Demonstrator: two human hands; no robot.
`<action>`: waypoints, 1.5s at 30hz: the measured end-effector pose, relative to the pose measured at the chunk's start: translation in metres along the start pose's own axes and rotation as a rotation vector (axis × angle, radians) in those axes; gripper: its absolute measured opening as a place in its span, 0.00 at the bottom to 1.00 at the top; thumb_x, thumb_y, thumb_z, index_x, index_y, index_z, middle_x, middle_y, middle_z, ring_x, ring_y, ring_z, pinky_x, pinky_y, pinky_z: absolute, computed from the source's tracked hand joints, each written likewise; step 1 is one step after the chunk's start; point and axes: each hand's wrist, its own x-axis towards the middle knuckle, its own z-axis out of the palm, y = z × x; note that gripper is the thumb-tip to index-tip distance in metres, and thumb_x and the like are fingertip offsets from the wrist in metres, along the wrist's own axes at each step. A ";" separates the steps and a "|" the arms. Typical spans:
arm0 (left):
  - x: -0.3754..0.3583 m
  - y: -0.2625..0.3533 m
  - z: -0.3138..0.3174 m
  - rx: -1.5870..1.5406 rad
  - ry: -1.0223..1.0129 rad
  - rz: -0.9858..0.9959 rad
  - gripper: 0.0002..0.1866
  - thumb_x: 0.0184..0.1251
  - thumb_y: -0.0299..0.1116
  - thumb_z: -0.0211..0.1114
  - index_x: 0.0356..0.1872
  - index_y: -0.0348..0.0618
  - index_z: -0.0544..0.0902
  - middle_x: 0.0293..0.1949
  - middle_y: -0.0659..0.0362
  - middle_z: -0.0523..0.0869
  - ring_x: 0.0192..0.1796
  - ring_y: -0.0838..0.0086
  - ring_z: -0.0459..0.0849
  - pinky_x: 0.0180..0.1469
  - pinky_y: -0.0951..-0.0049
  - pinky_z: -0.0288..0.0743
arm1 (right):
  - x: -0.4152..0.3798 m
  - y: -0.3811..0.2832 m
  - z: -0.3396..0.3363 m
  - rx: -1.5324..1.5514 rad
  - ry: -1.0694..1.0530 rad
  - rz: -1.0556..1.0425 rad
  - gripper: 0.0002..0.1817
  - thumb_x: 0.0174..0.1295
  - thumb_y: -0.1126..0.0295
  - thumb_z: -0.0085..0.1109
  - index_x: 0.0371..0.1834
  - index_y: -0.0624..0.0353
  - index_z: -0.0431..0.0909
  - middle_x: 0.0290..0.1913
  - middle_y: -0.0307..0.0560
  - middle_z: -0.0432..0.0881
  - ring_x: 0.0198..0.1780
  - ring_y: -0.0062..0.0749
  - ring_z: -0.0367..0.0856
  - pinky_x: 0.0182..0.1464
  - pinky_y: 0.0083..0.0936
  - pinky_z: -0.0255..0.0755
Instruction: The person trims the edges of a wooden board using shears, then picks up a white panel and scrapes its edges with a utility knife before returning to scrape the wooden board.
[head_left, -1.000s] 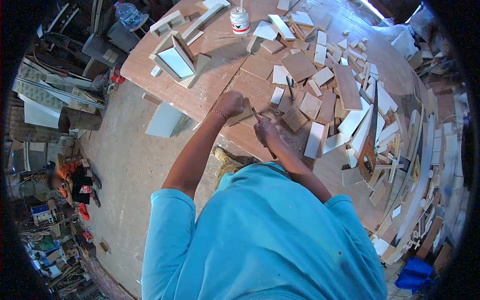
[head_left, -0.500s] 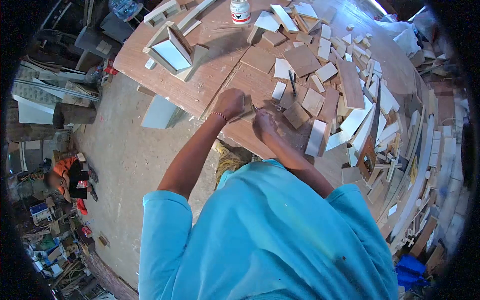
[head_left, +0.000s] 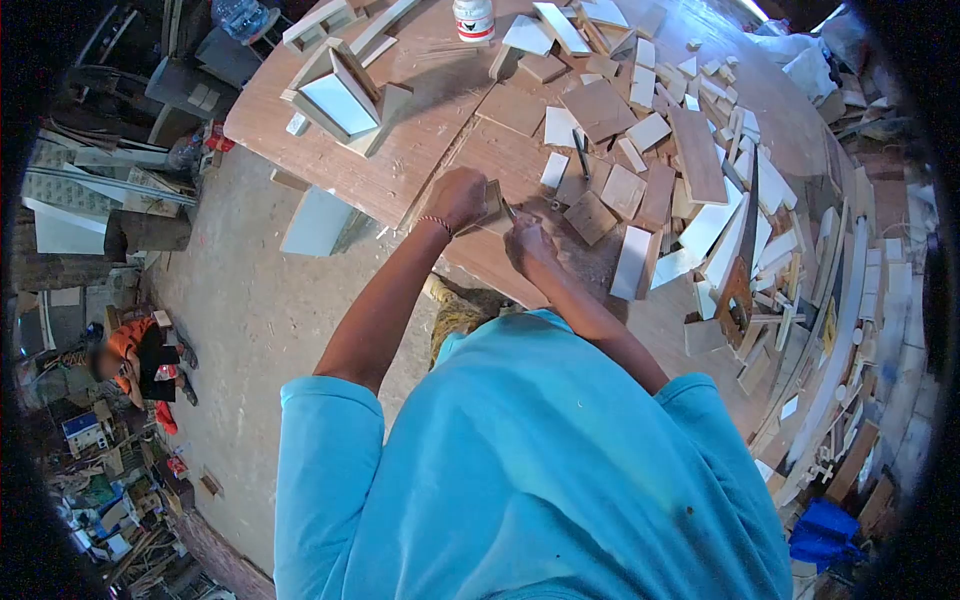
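Near the table's front edge, my left hand is closed on a small wooden piece, holding it by its left side. Just right of that piece, my right hand is closed round a thin tool, whose tip points at the wood; most of the tool is hidden by the fingers. Square wooden blocks lie right of my hands, with a black pen-like object behind them. A wooden frame with a white panel stands at the table's back left.
A handsaw leans over the heap of offcuts on the right. A white jar stands at the back of the table. Far left, a person in orange is low by the floor clutter.
The whole view has shifted slightly. Both hands keep nearly the same places, and the small piece between them is tilted a little differently.
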 end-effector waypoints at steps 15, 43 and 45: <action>-0.009 0.013 0.007 0.016 0.061 0.024 0.11 0.42 0.36 0.60 0.17 0.38 0.79 0.22 0.46 0.78 0.27 0.56 0.78 0.30 0.63 0.72 | -0.030 -0.074 -0.059 -0.453 -0.081 -0.166 0.12 0.49 0.69 0.44 0.34 0.64 0.72 0.39 0.61 0.73 0.43 0.51 0.72 0.41 0.38 0.68; 0.001 -0.005 0.013 0.021 0.169 0.054 0.08 0.37 0.32 0.58 0.14 0.36 0.76 0.19 0.45 0.76 0.24 0.55 0.77 0.29 0.63 0.71 | -0.019 -0.046 -0.051 -0.229 -0.251 -0.005 0.10 0.48 0.67 0.47 0.28 0.63 0.71 0.29 0.55 0.75 0.32 0.41 0.75 0.33 0.34 0.68; 0.001 -0.003 0.007 0.018 0.106 -0.003 0.07 0.36 0.31 0.57 0.13 0.36 0.76 0.20 0.45 0.76 0.27 0.56 0.77 0.32 0.63 0.71 | -0.013 -0.022 -0.027 0.203 0.042 0.017 0.16 0.52 0.60 0.47 0.38 0.59 0.72 0.36 0.57 0.75 0.37 0.41 0.75 0.36 0.36 0.68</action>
